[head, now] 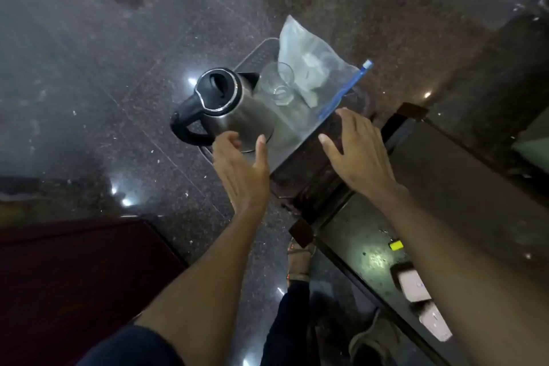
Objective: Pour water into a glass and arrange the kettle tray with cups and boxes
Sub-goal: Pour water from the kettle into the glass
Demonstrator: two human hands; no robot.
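Left hand (242, 169) open, fingers spread beside the kettle (234, 107). Right hand (356, 151) open near the tray (285, 134). Glass (277, 83) stands empty.

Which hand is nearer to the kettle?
Left. The left hand is open right at the kettle base; the right hand hovers further right, near the zip bag.

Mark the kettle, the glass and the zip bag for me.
kettle (246, 116): head view, on its steel body.
glass (277, 83): head view, on its clear side wall.
zip bag (309, 50): head view, on the plastic's middle.
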